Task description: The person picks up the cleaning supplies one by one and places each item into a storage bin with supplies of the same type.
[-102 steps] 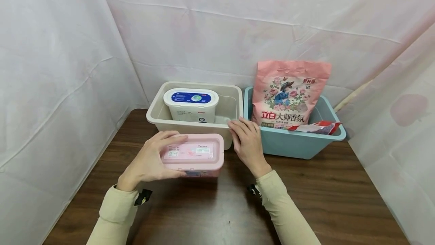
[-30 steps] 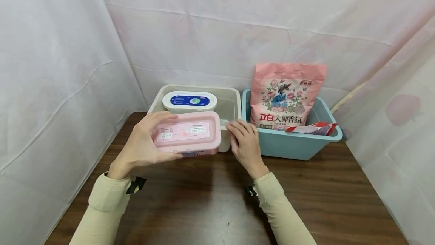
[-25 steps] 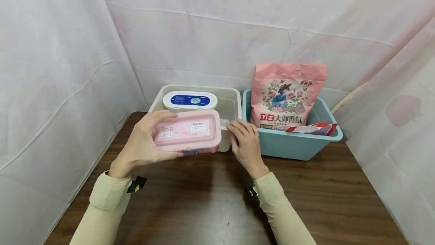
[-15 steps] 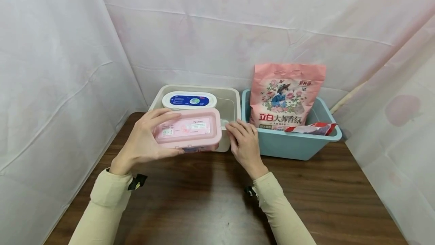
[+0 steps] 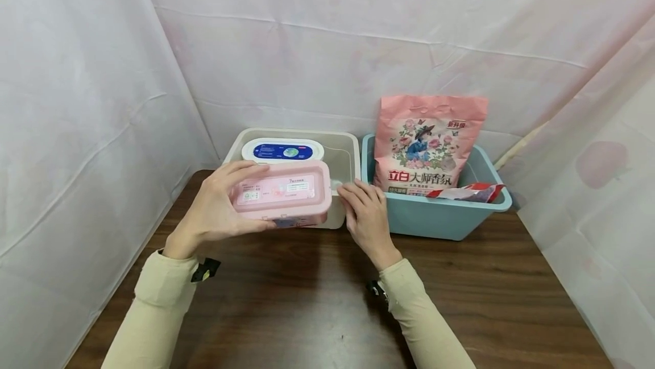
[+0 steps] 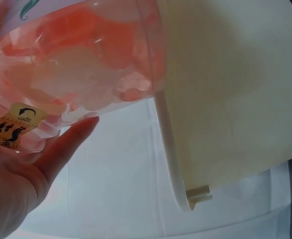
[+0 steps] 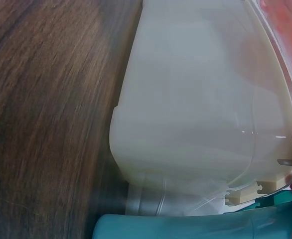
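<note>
My left hand [image 5: 212, 210] grips the left end of a pink-lidded tub of laundry pods [image 5: 278, 190], thumb at the near side and fingers across the far side. The left wrist view shows the tub's clear body [image 6: 86, 59] with orange and pale pods and a yellow "open" sticker. It is held over the front rim of a cream storage bin [image 5: 335, 218], in which a white tub with a blue label [image 5: 282, 151] stands. My right hand [image 5: 370, 218] holds the cream bin's rim at its front right corner; its fingertips are partly cut off in the right wrist view.
A blue bin [image 5: 435, 218] stands close to the cream bin's right side. In it are an upright pink bag of washing powder [image 5: 430, 141] and a red-and-white packet [image 5: 468, 193]. Both bins stand on a dark wooden table [image 5: 286, 301], with pale curtains [image 5: 307, 45] behind and beside them.
My left hand has raised the pink-lidded tub from in front of the cream bin to over its front rim, partly covering the white tub. My right hand has stayed at the rim.
</note>
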Action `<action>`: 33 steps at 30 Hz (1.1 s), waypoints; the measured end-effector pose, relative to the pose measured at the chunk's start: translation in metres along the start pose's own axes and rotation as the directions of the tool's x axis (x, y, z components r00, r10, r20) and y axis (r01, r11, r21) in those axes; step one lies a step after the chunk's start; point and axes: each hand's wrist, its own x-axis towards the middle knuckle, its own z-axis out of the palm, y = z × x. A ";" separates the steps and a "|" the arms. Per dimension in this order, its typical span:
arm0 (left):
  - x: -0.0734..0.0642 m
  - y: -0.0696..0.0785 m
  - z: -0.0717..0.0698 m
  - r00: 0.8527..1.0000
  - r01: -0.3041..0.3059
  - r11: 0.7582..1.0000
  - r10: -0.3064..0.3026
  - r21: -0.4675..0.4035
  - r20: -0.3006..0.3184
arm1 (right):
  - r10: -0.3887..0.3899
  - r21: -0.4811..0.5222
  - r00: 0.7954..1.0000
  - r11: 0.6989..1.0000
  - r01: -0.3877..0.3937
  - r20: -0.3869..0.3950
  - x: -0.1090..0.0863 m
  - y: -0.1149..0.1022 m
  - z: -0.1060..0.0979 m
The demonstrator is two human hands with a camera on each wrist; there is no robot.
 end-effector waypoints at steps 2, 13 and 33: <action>0.001 -0.001 -0.001 1.000 0.013 1.000 -0.013 0.007 0.008 | 0.001 0.002 1.000 1.000 -0.001 0.001 0.000 -0.001 -0.001; 0.007 -0.009 -0.007 1.000 0.028 0.999 -0.028 0.029 -0.010 | 0.005 -0.021 1.000 1.000 -0.005 0.009 -0.001 0.000 -0.002; 0.026 -0.023 -0.014 0.997 0.075 0.996 -0.074 0.042 -0.017 | -0.004 -0.014 1.000 1.000 0.004 -0.007 -0.002 -0.001 0.002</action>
